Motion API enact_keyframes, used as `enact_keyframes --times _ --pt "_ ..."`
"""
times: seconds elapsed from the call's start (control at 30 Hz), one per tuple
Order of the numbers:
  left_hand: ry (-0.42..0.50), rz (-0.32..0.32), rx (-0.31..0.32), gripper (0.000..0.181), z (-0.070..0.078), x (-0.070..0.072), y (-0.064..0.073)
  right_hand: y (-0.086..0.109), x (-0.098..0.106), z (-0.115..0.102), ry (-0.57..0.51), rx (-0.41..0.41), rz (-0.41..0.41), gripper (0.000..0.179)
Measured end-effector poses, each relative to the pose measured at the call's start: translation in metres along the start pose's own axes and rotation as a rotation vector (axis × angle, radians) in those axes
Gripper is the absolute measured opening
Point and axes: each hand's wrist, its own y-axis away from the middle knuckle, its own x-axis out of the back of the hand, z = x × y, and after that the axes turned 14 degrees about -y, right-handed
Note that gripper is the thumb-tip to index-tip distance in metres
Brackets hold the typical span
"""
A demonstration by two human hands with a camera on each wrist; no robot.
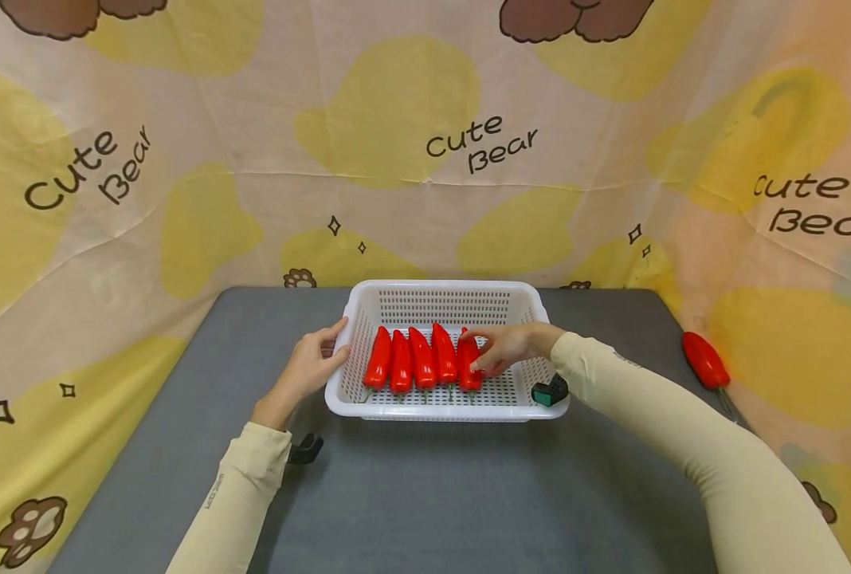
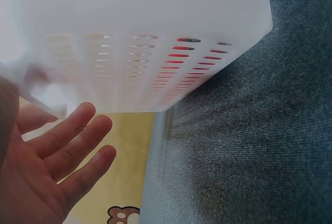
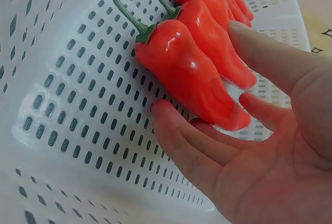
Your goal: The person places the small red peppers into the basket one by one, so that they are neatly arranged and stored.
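A white perforated plastic basket stands on the grey table. Several red peppers lie side by side in it, green stems toward the near side. At the basket's left end, my left hand holds the rim, its thumb over the edge; the other fingers extend outside in the left wrist view. My right hand reaches inside, around the rightmost pepper. Its thumb is by the neighbouring pepper, the fingers spread beside the rightmost one. Whether they touch it I cannot tell.
One more red pepper lies at the table's right edge, against the cloth backdrop. The grey table extends in front of the basket. A dark wrist device hangs from the right arm over the basket's near right corner.
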Motion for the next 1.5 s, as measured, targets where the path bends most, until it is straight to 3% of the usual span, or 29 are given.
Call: enact_keyframes --times 0.23,0.37,0.5,1.0,1.27,1.5 --pt "-0.003 0.0 0.017 0.056 -0.001 0.0 0.0 0.006 0.003 -0.005 0.001 0.008 0.016 0.077" --pt "0.002 0.002 0.021 0.057 -0.001 0.0 0.0 0.013 0.009 -0.011 0.019 0.043 0.044 0.078" --pt "-0.001 0.007 0.016 0.056 -0.001 -0.001 0.0 0.023 0.019 -0.012 -0.03 0.105 0.072 0.076" --pt "0.016 0.014 -0.009 0.056 -0.004 -0.005 0.005 0.09 0.053 0.0 -0.136 0.348 0.137 0.064" --pt "-0.002 0.008 0.015 0.057 -0.004 -0.004 0.007 0.115 0.07 0.017 -0.14 0.389 0.181 0.063" --pt "0.015 0.039 -0.038 0.054 -0.006 -0.004 0.001 0.138 0.087 0.033 -0.199 0.444 0.243 0.058"
